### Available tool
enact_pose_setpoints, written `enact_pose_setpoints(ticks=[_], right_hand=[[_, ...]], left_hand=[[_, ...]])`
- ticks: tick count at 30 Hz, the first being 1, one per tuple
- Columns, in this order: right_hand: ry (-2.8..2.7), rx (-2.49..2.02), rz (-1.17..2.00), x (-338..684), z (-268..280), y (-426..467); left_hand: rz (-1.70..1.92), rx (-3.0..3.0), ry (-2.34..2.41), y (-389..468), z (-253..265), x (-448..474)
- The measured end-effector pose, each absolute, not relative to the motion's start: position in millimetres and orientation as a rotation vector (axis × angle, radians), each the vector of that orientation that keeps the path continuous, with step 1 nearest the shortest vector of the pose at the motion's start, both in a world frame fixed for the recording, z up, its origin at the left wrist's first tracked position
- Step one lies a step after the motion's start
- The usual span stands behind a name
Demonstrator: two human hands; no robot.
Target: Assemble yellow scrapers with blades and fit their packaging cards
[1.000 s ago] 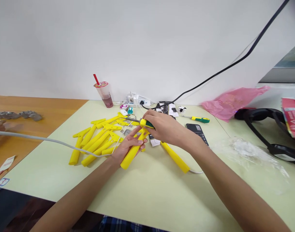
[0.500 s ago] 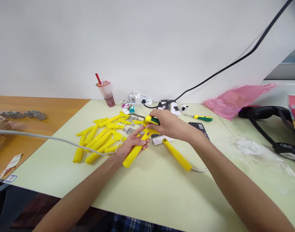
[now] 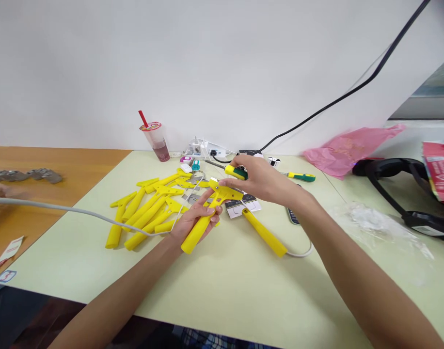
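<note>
The handle (image 3: 195,237) was wrapped in the left hand (image 3: 193,218), its long axis laid from roughly 7 o'clock up to 1, with the T-shaped head (image 3: 224,193) uppermost. The driver (image 3: 230,170) was pinched in the right hand (image 3: 263,178), just off the head at about 1 o'clock, shaft aimed towards 10, so not lined up with it. Whether the head was brushed by a right finger couldn't be told, tbh.

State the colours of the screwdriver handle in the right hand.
The screwdriver handle is yellow and dark green, as the head view shows.
</note>
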State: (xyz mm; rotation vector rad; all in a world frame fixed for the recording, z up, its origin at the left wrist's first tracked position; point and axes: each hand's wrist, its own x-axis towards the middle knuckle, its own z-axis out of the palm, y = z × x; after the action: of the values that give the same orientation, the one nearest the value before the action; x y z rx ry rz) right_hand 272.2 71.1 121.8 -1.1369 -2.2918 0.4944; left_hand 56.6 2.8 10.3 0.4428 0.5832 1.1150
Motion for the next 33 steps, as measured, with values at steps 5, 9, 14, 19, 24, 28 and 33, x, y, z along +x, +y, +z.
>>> enact_pose_setpoints(ticks=[5, 9, 14, 19, 24, 28, 33], right_hand=[[-2.278, -1.092, 0.379, 290.2, 139.8, 63.2], [-2.267, -0.979, 0.412, 302.0, 149.3, 60.1], [-2.187, -1.001, 0.512, 306.6, 152.9, 60.0], [-2.214, -0.934, 0.523, 303.7, 156.8, 57.0], [-2.262, -0.898, 0.513, 297.9, 154.9, 58.0], [-2.282, -0.891, 0.512, 296.0, 151.0, 61.2], [-2.271, -0.926, 0.470, 296.2, 152.9, 59.9]], left_hand=[[1.171, 0.356, 0.620, 4.9, 16.3, 56.7], [1.186, 0.342, 0.622, 5.0, 14.4, 56.5], [1.162, 0.346, 0.608, 3.3, 15.1, 58.0], [1.166, 0.328, 0.646, 3.4, 17.2, 60.3], [1.164, 0.342, 0.641, 4.1, 13.9, 59.8], [1.153, 0.345, 0.627, 3.7, 13.9, 59.7], [1.143, 0.345, 0.618, 3.8, 16.7, 59.2]])
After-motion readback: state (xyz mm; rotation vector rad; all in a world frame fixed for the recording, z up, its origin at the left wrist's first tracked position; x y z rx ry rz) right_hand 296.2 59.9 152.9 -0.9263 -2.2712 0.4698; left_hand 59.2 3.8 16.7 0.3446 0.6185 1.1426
